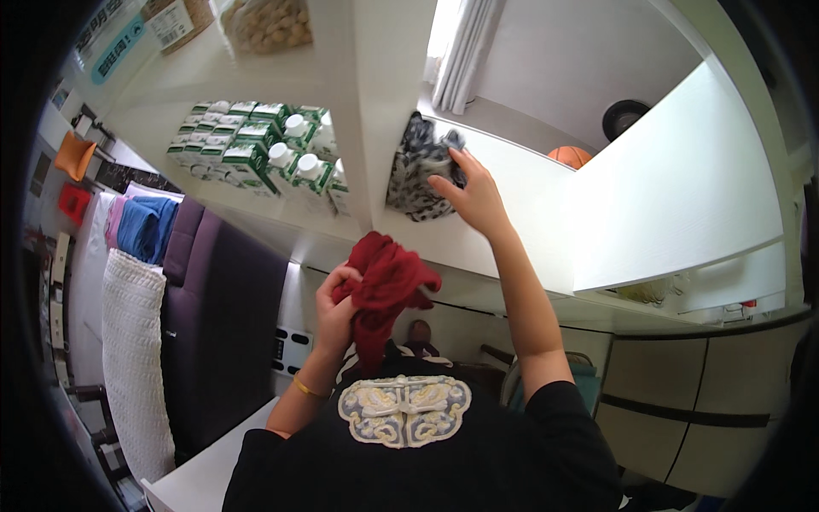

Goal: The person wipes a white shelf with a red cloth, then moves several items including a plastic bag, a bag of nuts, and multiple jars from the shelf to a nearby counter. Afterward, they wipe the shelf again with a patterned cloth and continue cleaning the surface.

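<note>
Bunched red cloth (390,275) hangs from my left hand (338,307), whose fingers grip its left side below the shelf edge. My right hand (470,195) is at the right side of a black, grey and white patterned cloth bundle (419,176), thumb and fingers apart. Whether the fingertips touch that bundle I cannot tell. The bundle rests on the white shelf (531,224), beside an upright divider panel (371,96).
Left of the divider, green-and-white cartons (249,147) stand in rows on a shelf. A bag of nuts (269,25) sits above them. A slanting white panel (691,192) is at the right, with a basketball (569,157) behind the shelf. A dark sofa (217,333) stands at the left.
</note>
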Tool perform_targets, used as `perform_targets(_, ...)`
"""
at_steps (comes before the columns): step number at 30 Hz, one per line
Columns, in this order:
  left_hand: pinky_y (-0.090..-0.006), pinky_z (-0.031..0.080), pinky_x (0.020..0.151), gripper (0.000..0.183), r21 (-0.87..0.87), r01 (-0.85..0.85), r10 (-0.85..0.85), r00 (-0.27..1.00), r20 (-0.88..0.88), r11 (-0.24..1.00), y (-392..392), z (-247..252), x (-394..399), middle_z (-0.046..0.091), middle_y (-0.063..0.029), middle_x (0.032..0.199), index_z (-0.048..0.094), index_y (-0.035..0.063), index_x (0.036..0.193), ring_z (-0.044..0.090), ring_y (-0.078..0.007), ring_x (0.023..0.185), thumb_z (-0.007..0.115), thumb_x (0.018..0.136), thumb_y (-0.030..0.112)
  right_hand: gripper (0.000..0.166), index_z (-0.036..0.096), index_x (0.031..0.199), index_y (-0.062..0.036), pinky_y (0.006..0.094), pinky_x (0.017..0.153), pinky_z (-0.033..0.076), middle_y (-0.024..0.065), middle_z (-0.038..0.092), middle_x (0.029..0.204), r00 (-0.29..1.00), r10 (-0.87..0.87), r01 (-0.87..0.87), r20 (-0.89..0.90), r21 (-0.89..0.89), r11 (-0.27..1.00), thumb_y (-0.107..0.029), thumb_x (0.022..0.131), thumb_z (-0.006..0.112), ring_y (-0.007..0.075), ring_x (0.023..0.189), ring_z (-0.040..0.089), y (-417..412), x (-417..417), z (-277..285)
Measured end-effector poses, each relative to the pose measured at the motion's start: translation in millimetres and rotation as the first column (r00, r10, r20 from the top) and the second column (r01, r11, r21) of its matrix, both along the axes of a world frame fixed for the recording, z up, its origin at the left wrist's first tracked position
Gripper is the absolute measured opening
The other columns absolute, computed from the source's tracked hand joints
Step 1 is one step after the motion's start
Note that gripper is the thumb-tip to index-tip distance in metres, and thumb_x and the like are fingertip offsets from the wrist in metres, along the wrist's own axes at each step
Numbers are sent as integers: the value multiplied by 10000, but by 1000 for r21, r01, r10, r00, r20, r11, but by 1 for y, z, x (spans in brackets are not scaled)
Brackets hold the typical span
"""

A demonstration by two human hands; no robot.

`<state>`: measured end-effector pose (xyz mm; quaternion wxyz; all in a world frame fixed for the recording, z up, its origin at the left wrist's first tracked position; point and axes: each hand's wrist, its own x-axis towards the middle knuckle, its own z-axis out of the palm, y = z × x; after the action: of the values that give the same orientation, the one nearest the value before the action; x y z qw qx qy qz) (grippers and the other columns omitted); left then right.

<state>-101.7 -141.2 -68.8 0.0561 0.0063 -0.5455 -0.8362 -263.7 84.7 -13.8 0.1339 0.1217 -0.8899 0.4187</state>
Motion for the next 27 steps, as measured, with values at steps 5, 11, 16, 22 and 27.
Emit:
perform_targets(5, -317, 329, 1020, 339, -289, 18, -33, 998, -46, 957, 16, 7, -4, 468, -130, 1233, 552, 27, 1028, 452, -226, 1191, 661, 707, 4, 634, 407, 1380, -38, 375, 1072, 315, 135, 501, 1345, 962, 226, -96, 154, -585, 806, -201, 833, 683, 255, 1297, 407, -25, 98, -14)
perform_targets(11, -374, 323, 1046, 514, -201, 416, -460, 837, -298, 887, 41, 25, -37, 388, -172, 1395, 472, 34, 1270, 377, -277, 1306, 606, 789, 158, 619, 434, 1327, -20, 344, 997, 422, 117, 546, 1251, 984, 69, 89, 161, -800, 593, 57, 750, 643, 199, 1152, 531, 3, 135, 1)
perform_targets(16, -434, 319, 1042, 614, -716, -209, -187, 883, -431, 666, 61, 34, -111, 380, -191, 1386, 450, 84, 1302, 359, -340, 1299, 687, 757, 237, 552, 477, 1284, -43, 361, 953, 465, 134, 542, 1228, 893, -429, 306, -139, -512, 803, 70, 765, 625, 226, 1112, 548, 78, 160, 31)
perform_targets(22, -555, 260, 1038, 768, -945, -301, -236, 916, -324, 127, 96, 13, -145, 219, -177, 1487, 466, 189, 1336, 249, -385, 1343, 792, 657, 339, 426, 618, 1202, -188, 474, 949, 411, 140, 473, 1333, 864, -440, 498, -247, 554, 667, -304, 795, 663, 344, 1216, 447, 82, 127, -39)
perform_targets(27, -568, 236, 1047, 729, -935, -353, -246, 905, -348, 22, 98, -12, -153, 256, -151, 1490, 545, 220, 1263, 240, -364, 1360, 833, 604, 339, 346, 643, 1135, -224, 496, 832, 445, 57, 535, 1274, 841, -515, 515, -165, 532, 672, -332, 806, 636, 290, 1170, 476, 97, 101, -66)
